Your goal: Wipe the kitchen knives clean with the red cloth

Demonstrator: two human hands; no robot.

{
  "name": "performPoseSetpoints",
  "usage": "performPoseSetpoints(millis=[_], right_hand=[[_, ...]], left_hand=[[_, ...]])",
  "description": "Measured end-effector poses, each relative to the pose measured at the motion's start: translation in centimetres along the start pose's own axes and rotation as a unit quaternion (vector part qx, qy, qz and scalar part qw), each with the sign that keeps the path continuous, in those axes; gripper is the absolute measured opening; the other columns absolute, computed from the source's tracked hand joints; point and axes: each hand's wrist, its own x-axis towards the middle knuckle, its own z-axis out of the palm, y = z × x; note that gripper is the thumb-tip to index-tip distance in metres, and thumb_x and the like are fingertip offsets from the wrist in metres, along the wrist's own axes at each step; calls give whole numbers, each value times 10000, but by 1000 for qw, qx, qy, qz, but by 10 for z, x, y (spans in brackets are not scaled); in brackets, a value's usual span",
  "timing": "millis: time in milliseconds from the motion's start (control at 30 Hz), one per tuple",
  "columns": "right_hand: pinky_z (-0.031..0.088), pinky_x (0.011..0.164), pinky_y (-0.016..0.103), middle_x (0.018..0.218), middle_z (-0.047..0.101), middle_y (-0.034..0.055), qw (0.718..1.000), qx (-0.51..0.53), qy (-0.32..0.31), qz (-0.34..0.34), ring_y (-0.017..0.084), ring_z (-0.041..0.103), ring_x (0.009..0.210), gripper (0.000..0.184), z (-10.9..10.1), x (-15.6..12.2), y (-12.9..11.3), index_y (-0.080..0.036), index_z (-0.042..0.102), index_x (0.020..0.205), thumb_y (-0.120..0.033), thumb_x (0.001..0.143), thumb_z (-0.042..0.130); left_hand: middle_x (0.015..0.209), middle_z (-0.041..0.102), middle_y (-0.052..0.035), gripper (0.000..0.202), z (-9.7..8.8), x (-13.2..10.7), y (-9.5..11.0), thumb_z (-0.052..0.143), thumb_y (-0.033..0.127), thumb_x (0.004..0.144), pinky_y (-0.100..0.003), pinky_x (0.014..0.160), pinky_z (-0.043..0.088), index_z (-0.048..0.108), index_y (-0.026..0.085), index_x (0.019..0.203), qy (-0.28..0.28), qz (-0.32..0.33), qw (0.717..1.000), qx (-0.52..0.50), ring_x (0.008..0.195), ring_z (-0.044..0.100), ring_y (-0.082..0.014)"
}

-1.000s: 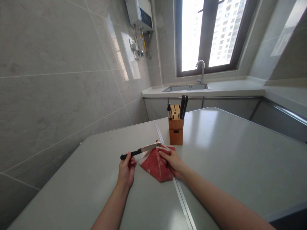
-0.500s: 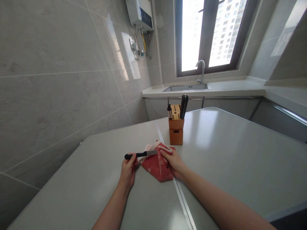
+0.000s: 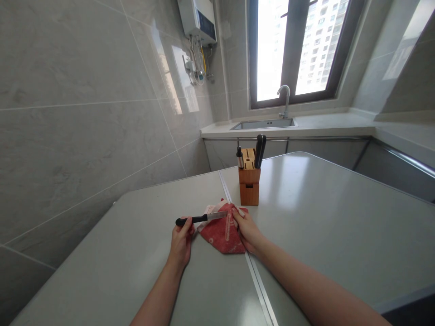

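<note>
While cloth [image 3: 224,237] meets knife [image 3: 200,218] — block [image 3: 249,175] holds handles [image 3: 260,152].

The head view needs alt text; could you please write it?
The left hand holds a knife by its handle; the right hand pinches a red cloth at the end of the blade. Beyond, a knife block stands on the table.

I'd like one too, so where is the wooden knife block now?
In the head view, the wooden knife block stands just right of centre on the table, beyond the red cloth and right hand.
</note>
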Motion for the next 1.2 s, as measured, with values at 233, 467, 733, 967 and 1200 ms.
performPoseSetpoints(millis=[233, 467, 733, 967, 1200], right_hand=[[436, 551, 236, 606, 639, -21, 1000, 18, 4, 4, 124, 559, 537, 322, 2, -1, -3, -175, 640, 805, -408, 619, 760], [447, 562, 239, 626, 664, -10, 1000, 18, 6, 0, 130, 579, 550, 357, 4, -3, -4, -168, 645, 815, -430, 603, 764], [439, 544, 230, 586, 637, -34, 999, 45, 20, 4, 121, 561, 536, 341, 0, 2, -3, -181, 637, 810, -437, 617, 754], [419, 519, 200, 555, 610, -46, 998, 62, 9, 8, 92, 527, 493, 299, 0, 1, -5, -169, 632, 756, -414, 635, 755], [465, 583, 237, 649, 672, -6, 998, 58, 0, 6, 130, 593, 576, 296, 2, -1, -6, -167, 646, 770, -415, 646, 749]], left_hand=[[578, 460, 60, 242, -2, 1, 0, 764, 244, 662, -137, 461, 352, 566, 150, 766, -7, 10, 1000, -28, 495, 428, -41], [592, 457, 60, 260, -1, 2, 1, 777, 221, 641, -142, 445, 340, 555, 146, 754, 9, 20, 998, -65, 491, 418, -37], [575, 420, 70, 241, -6, 8, -1, 741, 196, 682, -148, 459, 345, 507, 146, 706, 7, 18, 994, -111, 480, 399, -30], [562, 424, 66, 238, -12, 12, -3, 718, 192, 709, -146, 465, 344, 485, 146, 716, 3, 3, 991, -134, 488, 406, -33], [557, 426, 65, 248, -11, 12, -3, 717, 202, 713, -147, 464, 347, 476, 146, 702, 6, 3, 991, -131, 481, 401, -33]])
